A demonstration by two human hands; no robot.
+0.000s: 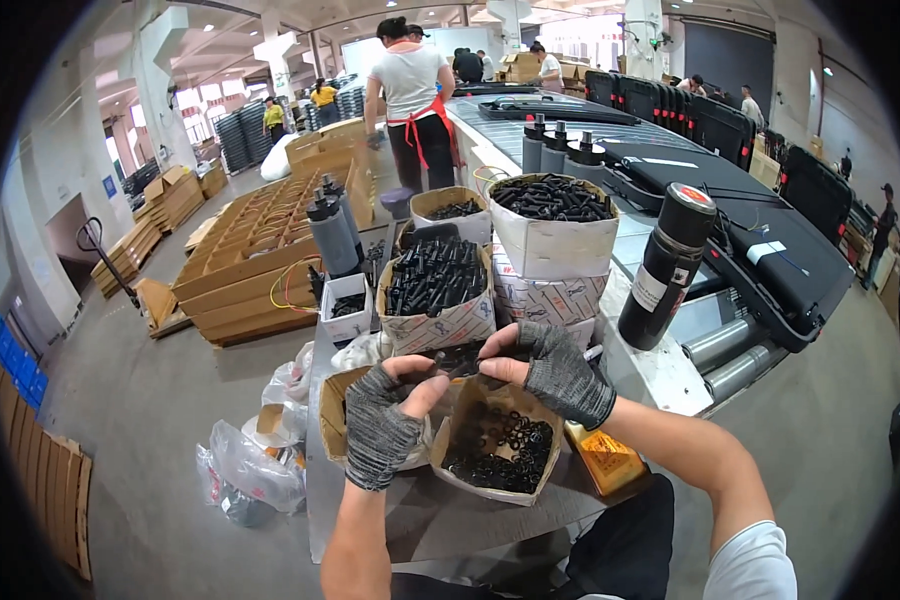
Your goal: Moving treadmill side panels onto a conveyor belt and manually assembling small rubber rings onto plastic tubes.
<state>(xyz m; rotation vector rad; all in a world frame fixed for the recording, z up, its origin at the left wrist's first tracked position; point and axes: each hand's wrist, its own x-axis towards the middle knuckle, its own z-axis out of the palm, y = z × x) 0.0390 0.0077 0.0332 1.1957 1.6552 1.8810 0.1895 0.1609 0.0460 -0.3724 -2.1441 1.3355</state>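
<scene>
My left hand (pixel 388 420), in a grey fingerless knit glove, pinches a small dark rod-like piece (pixel 439 359) between thumb and fingers. Close beside it, my right hand (pixel 560 375), gloved alike, has thumb and forefinger pressed together; what they hold is too small to make out. Below both hands stands an open cardboard box (pixel 458 425) with many small black rings (pixel 510 450) in it. Just beyond the hands, a carton (pixel 440 330) is heaped with short black threaded-looking pieces (pixel 435 280). Another open box (pixel 332 425) is partly hidden by my left hand.
A white carton (pixel 555 250) of black parts is stacked at the back. A black spray can (pixel 667 270) stands right, near a roller conveyor (pixel 725 345) carrying black panels (pixel 735 205). Grey bottles (pixel 335 235) stand left; plastic bags (pixel 255 465) lie lower left. A person (pixel 410 90) stands ahead.
</scene>
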